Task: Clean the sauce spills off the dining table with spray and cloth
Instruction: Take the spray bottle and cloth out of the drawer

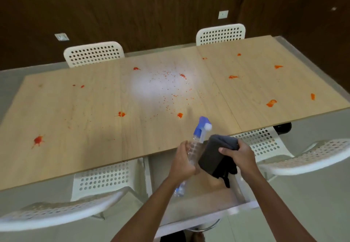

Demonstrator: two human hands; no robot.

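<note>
My left hand (182, 163) clamped on spray bottle (197, 143), right hand (239, 156) gripping folded dark cloth (216, 156); sauce splatters (38, 140) across wooden table (94, 128).

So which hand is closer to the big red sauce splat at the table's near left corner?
Left. The left hand, holding the clear spray bottle, sits right of the splat; the right hand, gripping the dark cloth, is farther right.
</note>
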